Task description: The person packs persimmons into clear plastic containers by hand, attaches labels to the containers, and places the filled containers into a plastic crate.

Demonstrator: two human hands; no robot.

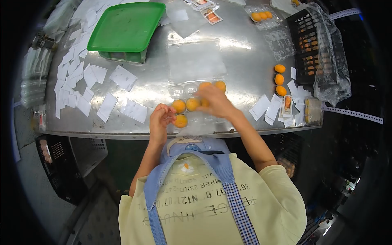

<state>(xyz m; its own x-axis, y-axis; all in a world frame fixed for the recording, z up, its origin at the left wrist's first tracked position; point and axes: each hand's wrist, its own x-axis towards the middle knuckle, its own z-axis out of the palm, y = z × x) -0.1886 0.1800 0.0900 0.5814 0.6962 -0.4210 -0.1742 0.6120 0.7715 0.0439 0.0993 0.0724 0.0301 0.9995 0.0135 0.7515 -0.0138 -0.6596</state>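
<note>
A clear plastic clamshell tray lies open in front of me, its lid folded back. Round orange fruits sit in several of its cups, among them one at the near left and one at the far right. My left hand is at the tray's left edge, fingers loosely bent and apart, close beside the fruits. Over the tray's right half is my right hand, smeared by motion. It covers part of the fruits there, and whether it holds one is hidden.
A green lidded box stands at the back left, near scattered white cards. On the right are three loose orange fruits, more cards and a black crate with plastic film. Another fruit tray lies farther back.
</note>
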